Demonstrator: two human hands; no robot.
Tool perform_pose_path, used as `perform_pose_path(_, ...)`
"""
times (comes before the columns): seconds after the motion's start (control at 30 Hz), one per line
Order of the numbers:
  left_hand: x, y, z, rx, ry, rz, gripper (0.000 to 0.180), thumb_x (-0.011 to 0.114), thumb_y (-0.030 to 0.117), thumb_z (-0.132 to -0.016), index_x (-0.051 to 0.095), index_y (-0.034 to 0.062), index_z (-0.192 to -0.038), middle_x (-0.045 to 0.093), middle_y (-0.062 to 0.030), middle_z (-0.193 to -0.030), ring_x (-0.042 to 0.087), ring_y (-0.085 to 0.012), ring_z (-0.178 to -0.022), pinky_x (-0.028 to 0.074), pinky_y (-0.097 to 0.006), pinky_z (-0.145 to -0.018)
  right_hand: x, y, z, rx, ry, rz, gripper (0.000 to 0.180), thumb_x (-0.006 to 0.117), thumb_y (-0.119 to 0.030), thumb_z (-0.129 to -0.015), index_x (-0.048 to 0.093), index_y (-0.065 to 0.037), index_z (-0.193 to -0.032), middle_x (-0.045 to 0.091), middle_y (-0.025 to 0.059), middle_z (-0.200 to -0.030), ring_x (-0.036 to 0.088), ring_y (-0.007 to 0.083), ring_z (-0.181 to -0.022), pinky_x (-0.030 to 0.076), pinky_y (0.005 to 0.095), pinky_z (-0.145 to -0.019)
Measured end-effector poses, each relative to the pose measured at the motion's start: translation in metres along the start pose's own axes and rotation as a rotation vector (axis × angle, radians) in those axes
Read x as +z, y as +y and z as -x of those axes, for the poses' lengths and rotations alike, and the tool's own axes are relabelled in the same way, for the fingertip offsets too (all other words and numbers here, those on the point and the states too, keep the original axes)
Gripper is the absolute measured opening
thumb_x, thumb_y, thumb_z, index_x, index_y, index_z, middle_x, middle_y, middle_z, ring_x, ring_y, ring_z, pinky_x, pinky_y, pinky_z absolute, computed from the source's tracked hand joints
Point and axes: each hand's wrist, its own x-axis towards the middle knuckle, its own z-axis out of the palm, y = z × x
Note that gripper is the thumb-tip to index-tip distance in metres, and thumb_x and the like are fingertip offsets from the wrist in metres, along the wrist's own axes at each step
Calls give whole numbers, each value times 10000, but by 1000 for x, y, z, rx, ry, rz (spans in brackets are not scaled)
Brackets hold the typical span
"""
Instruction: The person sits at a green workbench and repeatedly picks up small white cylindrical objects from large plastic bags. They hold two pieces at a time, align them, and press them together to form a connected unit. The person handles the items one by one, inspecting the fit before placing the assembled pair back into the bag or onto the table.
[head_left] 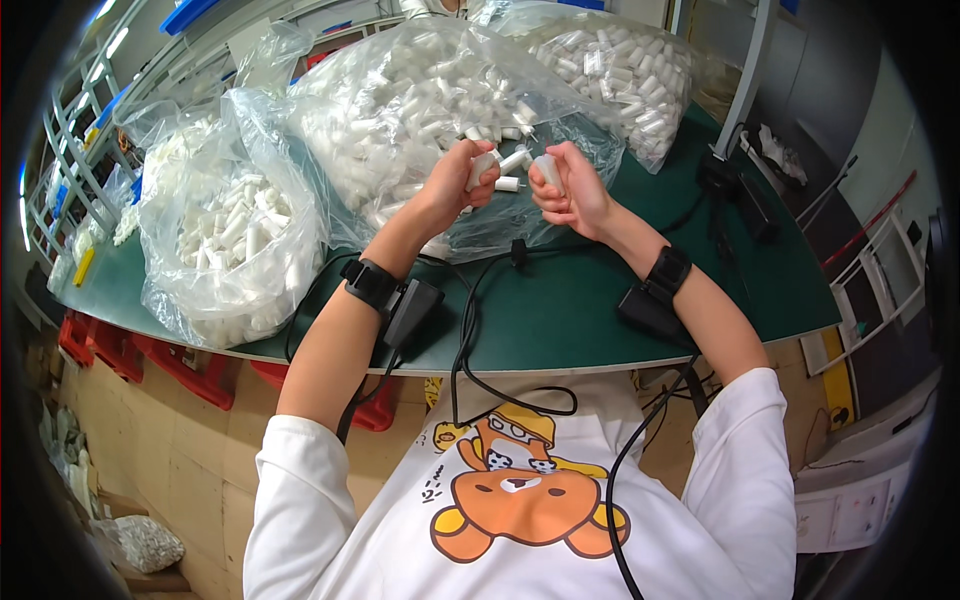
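Observation:
My left hand [455,186] is closed round a white plastic cylinder [481,172], its fingers curled over it. Facing it a short way to the right, my right hand [578,192] pinches another white plastic piece [548,173] between thumb and fingers. The two pieces are apart. Between and just beyond my hands, several loose white cylinders [508,184] lie at the mouth of a large clear bag [370,110] full of the same pieces. Both hands are raised over the near side of that bag.
An open clear bag of white pieces [235,225] stands at the left of the green table [560,310]. Another filled bag [625,80] sits at the back right. Black cables [468,320] run across the table from devices strapped to my wrists. A grey metal post [750,80] rises at right.

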Motion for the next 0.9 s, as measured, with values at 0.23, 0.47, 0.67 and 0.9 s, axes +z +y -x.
perform_pose_path(0.23,2,1,3,53,16,78,216,362,246,-868,355,94,-1022,367,-2,-625,290,-105,-479,256,-247,-469,1,3,-1,42,65,7,317,301,-334,-867,427,-79,-729,333,-39,-539,243,42,-378,206,194,-303)
perform_pose_path(0.47,-8,-1,-2,69,-96,119,203,364,241,-874,436,73,-963,403,-15,-644,359,-124,-539,297,-240,-526,-1,3,-2,43,44,-7,318,299,-328,-868,434,-65,-751,345,-23,-542,270,56,-390,226,210,-305)
perform_pose_path(0.67,-1,-4,-4,158,75,28,220,455,155,-879,486,17,-1047,532,-57,-851,522,-152,-794,428,-271,-756,-8,7,-4,-145,-55,18,341,318,-274,-919,493,7,-1001,494,45,-744,507,141,-646,468,289,-665)
perform_pose_path(0.9,3,-5,-1,196,72,-105,316,576,154,-856,388,30,-1078,547,-84,-882,556,-165,-883,463,-303,-803,-5,10,-7,-180,-38,185,285,534,-228,-895,466,9,-1040,548,73,-859,573,164,-792,470,314,-777)
